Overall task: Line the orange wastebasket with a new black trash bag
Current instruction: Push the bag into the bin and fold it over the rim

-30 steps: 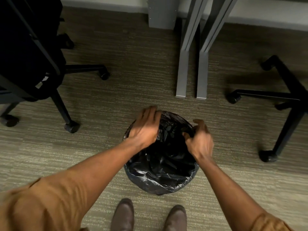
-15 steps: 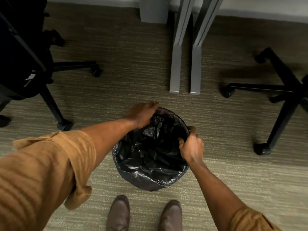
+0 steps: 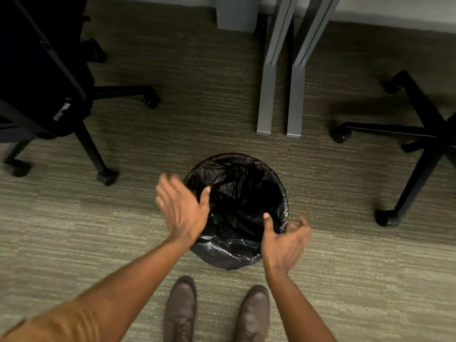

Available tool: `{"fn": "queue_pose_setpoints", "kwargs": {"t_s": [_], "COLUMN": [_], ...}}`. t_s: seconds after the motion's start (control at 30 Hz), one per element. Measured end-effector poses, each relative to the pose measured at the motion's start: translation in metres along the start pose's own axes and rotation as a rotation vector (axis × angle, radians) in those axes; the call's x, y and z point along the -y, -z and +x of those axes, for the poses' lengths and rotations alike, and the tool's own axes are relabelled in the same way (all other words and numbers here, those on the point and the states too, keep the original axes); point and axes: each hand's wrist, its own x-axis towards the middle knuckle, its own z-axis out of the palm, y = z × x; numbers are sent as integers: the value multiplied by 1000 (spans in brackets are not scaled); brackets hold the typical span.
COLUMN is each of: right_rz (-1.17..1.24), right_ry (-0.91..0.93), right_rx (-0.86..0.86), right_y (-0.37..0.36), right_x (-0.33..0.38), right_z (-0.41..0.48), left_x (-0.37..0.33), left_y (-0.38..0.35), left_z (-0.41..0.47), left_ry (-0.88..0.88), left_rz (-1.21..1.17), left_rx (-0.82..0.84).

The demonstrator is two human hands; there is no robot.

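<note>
Carpeted floor (image 3: 345, 280) holds my bag-lined wastebasket (image 3: 237, 255); my left hand (image 3: 182, 208) and right hand (image 3: 283, 240) hover beside it, both open, empty.

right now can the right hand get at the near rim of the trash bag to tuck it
Probably yes. The right hand is open, right beside the near rim of the black trash bag, with nothing between them; the left hand is off to the other side.

Single head-worn view, looking steeply down and slightly forward at the carpet (image 3: 74, 243) from standing height (wide-angle, so edges bow). The lined wastebasket (image 3: 237, 257) sits near frame centre, shoes (image 3: 181, 309) at the bottom edge, desk legs (image 3: 266, 95) and chair bases (image 3: 417, 137) toward the top and sides.
</note>
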Motion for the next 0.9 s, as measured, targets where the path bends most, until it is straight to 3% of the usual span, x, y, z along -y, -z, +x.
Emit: {"fn": "queue_pose_setpoints", "kwargs": {"t_s": [0.13,0.27,0.43,0.57,0.73,0.9], "right_rz": [18,142,227,139,64,139], "right_ry": [-254,-522,-640,-497,-388,-361], "right_rx": [-4,-5,35,52,63,75], "right_y": [-5,-11,-23,-27,-35,-38], "right_x": [0,5,-3,-11,-13,-19], "right_z": [-40,-50,-46,-47,-48,-42], "left_x": [11,5,1,7,8,19], "left_y": [9,9,10,3,-3,-12], "left_z": [-43,-66,-59,-56,-56,-56], "left_ry": [600,868,895,945,924,895], "left_rz": [-269,-541,-473,-521,-640,-794], "left_rx": [114,274,345,380,309,281]}}
